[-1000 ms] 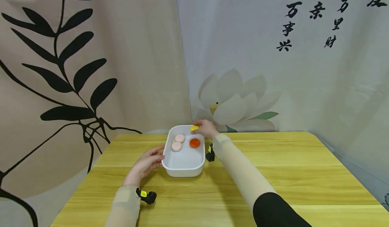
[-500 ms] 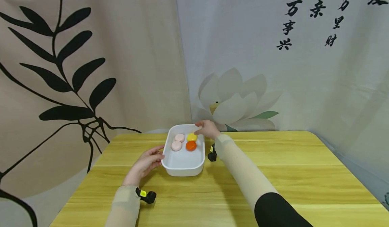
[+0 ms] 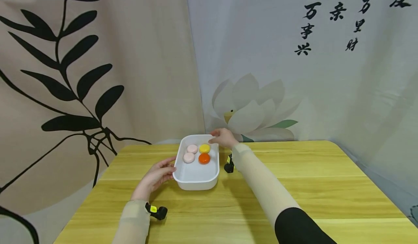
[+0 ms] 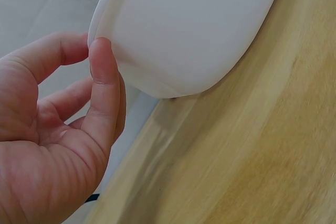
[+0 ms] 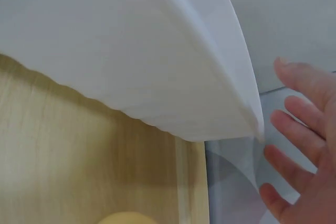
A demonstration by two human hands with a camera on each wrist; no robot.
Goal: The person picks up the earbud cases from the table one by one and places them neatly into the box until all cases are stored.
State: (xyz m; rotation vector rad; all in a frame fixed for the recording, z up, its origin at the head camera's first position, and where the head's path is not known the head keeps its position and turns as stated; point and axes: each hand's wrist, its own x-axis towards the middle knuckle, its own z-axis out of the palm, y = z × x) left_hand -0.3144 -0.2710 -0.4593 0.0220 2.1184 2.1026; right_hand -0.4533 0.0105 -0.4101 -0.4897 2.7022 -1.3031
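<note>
A white rectangular tub (image 3: 197, 175) holds two pale pink round pieces (image 3: 188, 157) on the left, with a yellow round piece (image 3: 204, 148) and an orange one (image 3: 204, 159) on the right. At the tub's left side my left hand (image 3: 159, 175) pinches its rim; the left wrist view shows digits on both sides of the edge. By the far right corner is my right hand (image 3: 224, 138), fingers spread and holding nothing. In the right wrist view, a small gap separates its fingers (image 5: 294, 129) from the rim.
The tub stands near the back edge of a wooden table (image 3: 294, 186). Behind hangs a printed curtain (image 3: 156, 55). Black cameras sit at both wrists. A rounded yellowish edge (image 5: 126, 219), of an unclear thing, shows low in the right wrist view.
My right hand has let go of the yellow piece, which now lies in the tub behind the orange one. The orange piece has shifted slightly left and nearer. The left hand stays at the tub.
</note>
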